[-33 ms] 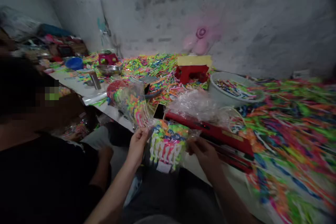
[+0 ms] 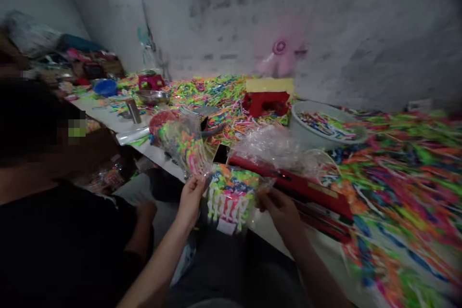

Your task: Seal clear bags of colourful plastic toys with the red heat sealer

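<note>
Left hand (image 2: 190,198) and right hand (image 2: 279,209) each pinching one side of clear bag (image 2: 233,197) of colourful toys, just before red sealer (image 2: 306,187). Bowl (image 2: 314,137) behind sealer.

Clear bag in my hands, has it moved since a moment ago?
No. The clear bag still sits just left of the red heat sealer, as before.

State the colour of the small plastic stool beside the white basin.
The small plastic stool is red, seen best in the head view.
</note>
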### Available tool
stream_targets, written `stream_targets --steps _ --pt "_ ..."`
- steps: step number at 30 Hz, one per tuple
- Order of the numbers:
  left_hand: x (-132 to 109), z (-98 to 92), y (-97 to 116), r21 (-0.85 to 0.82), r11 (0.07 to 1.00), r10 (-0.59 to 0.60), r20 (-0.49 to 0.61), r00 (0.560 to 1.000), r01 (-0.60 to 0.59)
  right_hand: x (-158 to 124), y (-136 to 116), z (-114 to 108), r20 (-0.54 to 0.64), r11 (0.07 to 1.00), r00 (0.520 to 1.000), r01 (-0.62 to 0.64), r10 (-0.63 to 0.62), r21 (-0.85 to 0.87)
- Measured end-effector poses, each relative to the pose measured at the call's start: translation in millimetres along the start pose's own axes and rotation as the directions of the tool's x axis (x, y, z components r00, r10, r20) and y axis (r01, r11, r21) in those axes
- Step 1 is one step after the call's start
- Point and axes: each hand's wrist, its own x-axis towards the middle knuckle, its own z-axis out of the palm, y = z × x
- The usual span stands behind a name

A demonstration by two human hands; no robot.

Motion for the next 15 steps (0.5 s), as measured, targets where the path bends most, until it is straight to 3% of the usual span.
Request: stream_targets --steps 4,9,11,12,14,15 --pt "25 -0.1 -20 -0.003 0.996 0.085 0.005 0.996 -0.085 18 10 13 -0.026 0.999 0.999 -0.039 0.040 0.034" --pt "37 -1.2 -29 0.099 0.990 0.086 0.170 0.982 -0.104 28 46 12 -0.103 0.985 0.984 -0.133 0.144 0.107" --pt "39 -8.8 -21 0.230 0.942 0.233 0.079 0.969 -0.245 29 59 6 -0.097 0.974 0.977 -0.173 0.188 0.145" --pt "43 -15.0 -14 0.324 0.887 0.359 -0.038 0.932 -0.329 29 64 3 -0.094 0.968 0.974 -0.188 0.205 0.163" --pt "55 -30.5 1 0.527 0.750 0.595 -0.276 0.755 -0.399 28 74 -3 -0.107 0.960 0.968 -0.202 0.226 0.195" --pt "64 -38.3 8 0.597 0.704 0.655 -0.337 0.676 -0.384 27 78 -5 -0.124 0.957 0.966 -0.200 0.229 0.209"
